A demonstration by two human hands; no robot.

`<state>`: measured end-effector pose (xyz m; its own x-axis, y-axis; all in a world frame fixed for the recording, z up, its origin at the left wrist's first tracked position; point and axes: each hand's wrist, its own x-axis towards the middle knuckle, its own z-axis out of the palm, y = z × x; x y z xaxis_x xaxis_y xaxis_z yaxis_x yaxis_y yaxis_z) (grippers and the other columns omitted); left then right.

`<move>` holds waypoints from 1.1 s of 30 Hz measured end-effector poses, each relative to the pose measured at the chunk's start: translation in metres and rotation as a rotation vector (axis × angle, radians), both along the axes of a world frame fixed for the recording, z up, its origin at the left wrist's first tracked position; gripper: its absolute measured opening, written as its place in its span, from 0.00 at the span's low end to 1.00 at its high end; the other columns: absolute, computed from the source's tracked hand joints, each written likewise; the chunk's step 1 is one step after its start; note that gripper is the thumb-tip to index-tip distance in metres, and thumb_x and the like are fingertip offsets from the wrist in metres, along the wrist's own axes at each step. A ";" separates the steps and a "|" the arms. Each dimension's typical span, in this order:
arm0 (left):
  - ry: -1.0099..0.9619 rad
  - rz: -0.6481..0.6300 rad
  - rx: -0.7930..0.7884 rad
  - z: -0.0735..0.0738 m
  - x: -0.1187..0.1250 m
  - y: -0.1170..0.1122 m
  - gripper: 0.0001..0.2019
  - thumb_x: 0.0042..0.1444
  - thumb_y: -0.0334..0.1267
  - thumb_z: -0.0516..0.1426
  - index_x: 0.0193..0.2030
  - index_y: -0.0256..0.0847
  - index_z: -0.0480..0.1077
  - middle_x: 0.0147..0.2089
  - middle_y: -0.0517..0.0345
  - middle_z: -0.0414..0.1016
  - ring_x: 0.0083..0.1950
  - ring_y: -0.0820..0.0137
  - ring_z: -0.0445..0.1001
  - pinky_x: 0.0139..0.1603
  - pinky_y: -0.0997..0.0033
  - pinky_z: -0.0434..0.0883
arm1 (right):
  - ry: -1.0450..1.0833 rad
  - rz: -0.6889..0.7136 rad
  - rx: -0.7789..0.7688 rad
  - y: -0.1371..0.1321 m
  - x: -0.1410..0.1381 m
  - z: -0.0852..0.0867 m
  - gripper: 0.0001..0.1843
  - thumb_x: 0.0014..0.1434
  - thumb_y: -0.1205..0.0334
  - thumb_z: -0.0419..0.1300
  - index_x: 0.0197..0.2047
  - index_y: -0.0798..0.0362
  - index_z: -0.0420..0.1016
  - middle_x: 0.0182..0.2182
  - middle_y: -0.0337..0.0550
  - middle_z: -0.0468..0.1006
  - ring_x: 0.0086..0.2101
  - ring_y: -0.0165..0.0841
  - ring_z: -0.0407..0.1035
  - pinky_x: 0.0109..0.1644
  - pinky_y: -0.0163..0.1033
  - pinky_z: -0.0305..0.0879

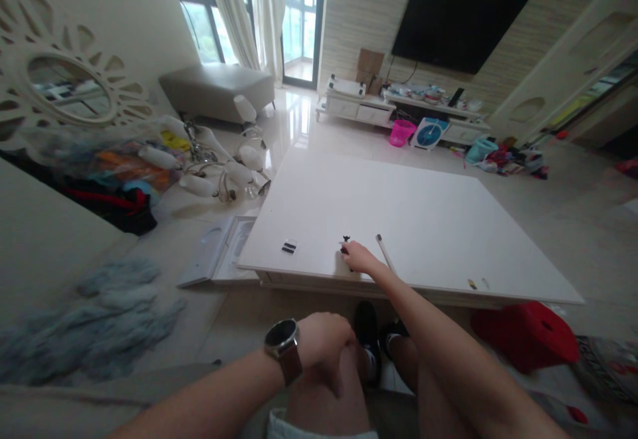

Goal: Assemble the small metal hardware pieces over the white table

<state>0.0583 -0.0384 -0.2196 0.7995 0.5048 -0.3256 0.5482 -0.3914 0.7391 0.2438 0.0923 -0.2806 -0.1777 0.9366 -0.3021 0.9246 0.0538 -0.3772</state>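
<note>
At the near edge of the white tabletop, my right hand is closed in a pinch on a small black piece. Its upper end has two short prongs; my fingers cover the rest, so its kind is unclear. Just right of that hand lies a slim white stick with a dark tip, partly behind my forearm. To the left is a small clear card with two black strips. My left hand, with a wristwatch on its wrist, lies over my knee, fingers draped and holding nothing visible.
An open white box lies on the floor by the table's left end, near a chandelier. A red stool stands at the near right. Small scraps lie near the table's right front edge. A TV cabinet lines the wall.
</note>
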 end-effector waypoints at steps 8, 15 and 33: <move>-0.439 0.924 -0.247 0.048 -0.007 0.082 0.05 0.51 0.32 0.52 0.32 0.39 0.69 0.30 0.51 0.75 0.29 0.65 0.75 0.31 0.69 0.68 | 0.664 -0.040 0.167 -0.031 0.002 0.075 0.11 0.63 0.54 0.54 0.36 0.53 0.66 0.30 0.37 0.67 0.32 0.30 0.62 0.38 0.34 0.61; -0.894 1.035 -0.738 0.054 0.004 0.075 0.13 0.48 0.46 0.59 0.32 0.36 0.73 0.36 0.51 0.76 0.35 0.69 0.72 0.30 0.74 0.68 | 0.999 0.229 0.005 -0.067 -0.032 0.110 0.13 0.61 0.52 0.61 0.44 0.52 0.74 0.41 0.42 0.71 0.39 0.32 0.64 0.46 0.39 0.63; -0.979 1.216 -0.534 0.044 0.013 0.065 0.16 0.48 0.50 0.62 0.34 0.37 0.69 0.22 0.68 0.61 0.18 0.81 0.55 0.16 0.79 0.51 | 1.571 -0.495 0.097 -0.049 -0.046 0.089 0.24 0.44 0.55 0.74 0.42 0.51 0.72 0.25 0.35 0.72 0.28 0.28 0.65 0.32 0.34 0.60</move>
<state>0.0712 0.0271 -0.1760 0.0370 0.9536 -0.2987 -0.4025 0.2878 0.8690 0.1979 0.0429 -0.1920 0.0688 0.9954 -0.0671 -0.4014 -0.0339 -0.9153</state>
